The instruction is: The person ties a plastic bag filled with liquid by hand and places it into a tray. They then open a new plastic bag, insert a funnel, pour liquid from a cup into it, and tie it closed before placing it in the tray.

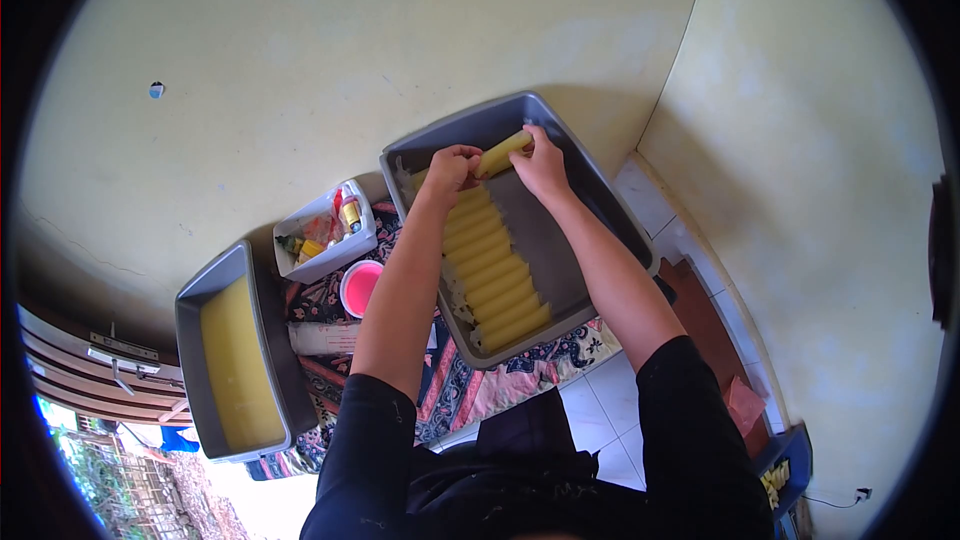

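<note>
Both my hands are over the far end of a large grey plastic tub [600,190]. Between them is a yellow roll [503,154], a smooth tube-like piece, slanting up to the right. My left hand [456,169] pinches its near left end, and my right hand [541,162] grips its right end with thumb and fingers. Below my left hand, a row of similar yellow rolls [490,265] lies side by side along the tub's left part. Whitish ragged bits show at the ends of the row.
Left on the patterned cloth [465,395] stand a second grey tub [290,380] holding a flat yellow sheet [240,365], a small white bin [340,255] with bottles, and a pink-filled cup [360,288]. Walls rise behind and right. A blue container [795,470] sits low at right.
</note>
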The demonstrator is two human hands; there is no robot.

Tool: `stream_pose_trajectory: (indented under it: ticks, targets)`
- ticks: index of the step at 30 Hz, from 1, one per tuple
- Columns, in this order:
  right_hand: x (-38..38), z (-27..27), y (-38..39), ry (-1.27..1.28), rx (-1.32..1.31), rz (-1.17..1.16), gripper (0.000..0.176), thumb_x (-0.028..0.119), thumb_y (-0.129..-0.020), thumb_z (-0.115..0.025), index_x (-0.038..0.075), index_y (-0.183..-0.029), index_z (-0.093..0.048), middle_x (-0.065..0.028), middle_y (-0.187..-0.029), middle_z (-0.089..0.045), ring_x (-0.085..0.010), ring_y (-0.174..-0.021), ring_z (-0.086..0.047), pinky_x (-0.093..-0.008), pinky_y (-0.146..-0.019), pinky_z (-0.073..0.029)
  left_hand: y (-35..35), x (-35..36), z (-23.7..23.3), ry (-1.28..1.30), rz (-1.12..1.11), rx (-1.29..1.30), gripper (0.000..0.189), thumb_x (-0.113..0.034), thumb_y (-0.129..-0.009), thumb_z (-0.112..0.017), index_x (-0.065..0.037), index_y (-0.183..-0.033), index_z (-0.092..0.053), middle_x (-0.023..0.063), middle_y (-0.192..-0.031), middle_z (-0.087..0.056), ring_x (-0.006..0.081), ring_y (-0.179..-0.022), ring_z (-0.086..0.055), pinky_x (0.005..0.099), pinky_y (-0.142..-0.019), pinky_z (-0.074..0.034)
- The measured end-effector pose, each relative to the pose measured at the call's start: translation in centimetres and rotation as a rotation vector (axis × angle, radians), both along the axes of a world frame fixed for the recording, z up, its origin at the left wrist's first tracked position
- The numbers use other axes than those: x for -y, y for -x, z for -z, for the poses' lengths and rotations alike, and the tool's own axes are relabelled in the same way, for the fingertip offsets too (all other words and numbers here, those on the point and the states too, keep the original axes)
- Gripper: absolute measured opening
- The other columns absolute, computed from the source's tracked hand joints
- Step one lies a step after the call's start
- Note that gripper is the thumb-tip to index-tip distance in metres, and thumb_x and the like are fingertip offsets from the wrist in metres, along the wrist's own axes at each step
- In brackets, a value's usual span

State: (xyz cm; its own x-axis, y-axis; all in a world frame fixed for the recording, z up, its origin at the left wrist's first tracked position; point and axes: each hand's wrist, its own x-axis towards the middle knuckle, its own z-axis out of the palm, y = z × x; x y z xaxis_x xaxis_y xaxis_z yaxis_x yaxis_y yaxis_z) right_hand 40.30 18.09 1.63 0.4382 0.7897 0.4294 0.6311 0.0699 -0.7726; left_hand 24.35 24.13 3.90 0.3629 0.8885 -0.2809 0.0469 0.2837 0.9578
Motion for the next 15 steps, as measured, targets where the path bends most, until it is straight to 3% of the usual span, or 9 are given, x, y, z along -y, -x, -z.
stream_pose_trajectory:
  ticks: [1, 5, 7, 11, 13, 15]
  targets:
    - [-0.4, 0.8, -0.5, 0.035, -0.189, -0.066, 0.05, 0.01, -0.075, -0.066, 0.002, -0.123, -0.054, -0.0208, -0.1, -0.064, -0.0337, -0.087, -0.064, -0.0363, -0.08, -0.051, 0.0, 0.1, 0.0, -0.003, 0.043, -0.053, 0.013, -0.004, -0.089, -0.057, -0.004, -0.101, -0.063, 0.0071, -0.084, -0.063, 0.0172, -0.066, -0.063, 0.0274, -0.058, -0.053]
    - [-0.7, 1.5, -1.8, 0.015, -0.333, -0.151, 0.048, 0.008, -0.076, -0.063, 0.0, -0.123, -0.055, -0.021, -0.102, -0.066, -0.0298, -0.09, -0.066, -0.0356, -0.081, -0.051, -0.1, -0.1, 0.7, -0.028, 0.107, -0.117, 0.013, -0.002, -0.088, -0.056, -0.004, -0.098, -0.064, 0.0076, -0.082, -0.064, 0.0168, -0.064, -0.063, 0.0271, -0.056, -0.051]
    - [-0.7, 1.2, -2.4, 0.13, -0.711, -0.245, 0.047, 0.007, -0.076, -0.065, -0.001, -0.121, -0.056, -0.0202, -0.107, -0.066, -0.0263, -0.098, -0.065, -0.0336, -0.085, -0.05, -0.1, 0.0, 0.5, -0.026, 0.179, -0.206, 0.013, -0.002, -0.087, -0.055, -0.004, -0.095, -0.065, 0.0074, -0.084, -0.064, 0.0173, -0.066, -0.064, 0.0276, -0.055, -0.051]
    - [-0.7, 1.9, -2.8, 0.166, -0.678, -0.233, 0.043, 0.008, -0.08, -0.066, -0.002, -0.121, -0.057, -0.0195, -0.107, -0.066, -0.0236, -0.095, -0.065, -0.0318, -0.084, -0.05, 0.1, 0.5, 0.1, -0.028, 0.249, -0.273, 0.015, -0.001, -0.087, -0.053, -0.003, -0.097, -0.064, 0.0073, -0.081, -0.063, 0.0181, -0.068, -0.065, 0.0282, -0.055, -0.052]
    - [-0.5, 1.7, -2.4, 0.103, -0.084, -0.05, 0.04, 0.011, -0.076, -0.07, 0.0, -0.114, -0.062, -0.0229, -0.104, -0.065, -0.0334, -0.097, -0.064, -0.0378, -0.086, -0.05, -0.1, 0.5, -0.1, 0.016, 0.284, -0.278, 0.017, 0.0, -0.087, -0.05, -0.003, -0.1, -0.061, 0.0066, -0.077, -0.06, 0.0196, -0.071, -0.066, 0.0291, -0.057, -0.053]
    - [0.0, 1.1, -2.2, 0.068, -0.031, -0.051, 0.04, 0.011, -0.075, -0.071, 0.001, -0.112, -0.063, -0.0233, -0.103, -0.065, -0.035, -0.097, -0.063, -0.0387, -0.086, -0.049, -0.5, 0.6, -0.2, 0.05, 0.283, -0.245, 0.016, -0.001, -0.087, -0.051, -0.003, -0.101, -0.059, 0.0078, -0.083, -0.06, 0.0217, -0.074, -0.066, 0.0296, -0.06, -0.054]
